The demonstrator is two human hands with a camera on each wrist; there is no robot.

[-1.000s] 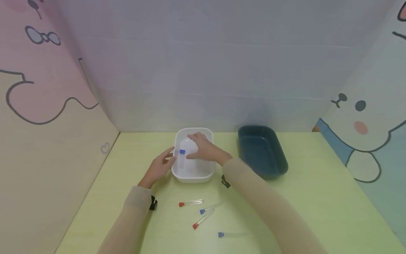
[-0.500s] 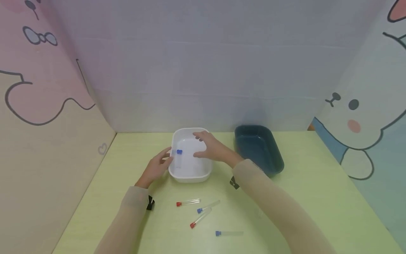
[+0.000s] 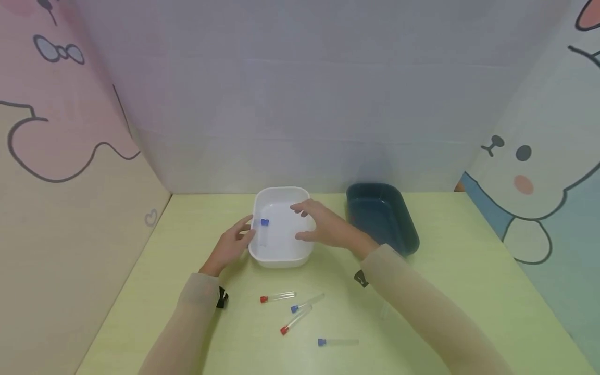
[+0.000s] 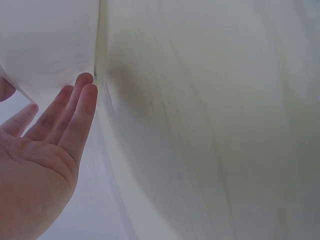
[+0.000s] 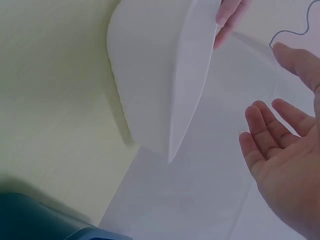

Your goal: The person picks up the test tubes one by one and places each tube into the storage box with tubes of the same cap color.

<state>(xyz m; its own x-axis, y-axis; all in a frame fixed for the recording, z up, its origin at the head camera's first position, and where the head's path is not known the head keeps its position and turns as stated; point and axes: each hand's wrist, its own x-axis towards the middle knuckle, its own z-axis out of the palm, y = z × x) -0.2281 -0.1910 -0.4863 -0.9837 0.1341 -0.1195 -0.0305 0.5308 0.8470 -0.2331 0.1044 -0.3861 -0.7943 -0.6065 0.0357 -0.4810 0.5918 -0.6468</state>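
The white tray [image 3: 288,247] sits between the two hands. Two blue-capped tubes [image 3: 264,235] lie side by side in it, along the wall nearest the left hand.

Left hand [image 3: 229,246]: positioned at the tray's outer left side. Fingers are extended and slightly spread, fingertips against the wall, thumb at the rim. The amount of pressure cannot be told.

Right hand [image 3: 325,225]: positioned above the tray's right rim. Thumb and fingers are spread wide, with a clear gap between them; the hand holds nothing. The right wrist view shows it apart from the tray wall.

Nearer the person than both hands, four tubes lie on the table [image 3: 469,297]. An upper red-capped tube [image 3: 281,296] is closest to the left hand. To its right, a slanted blue-capped tube [image 3: 309,302] lies just beyond a lower red-capped tube [image 3: 298,316]. A separate blue-capped tube [image 3: 341,342] lies nearest the person.

A dark blue tray [image 3: 382,224] stands to the right of the right hand, partly behind the right sleeve [image 3: 417,297].
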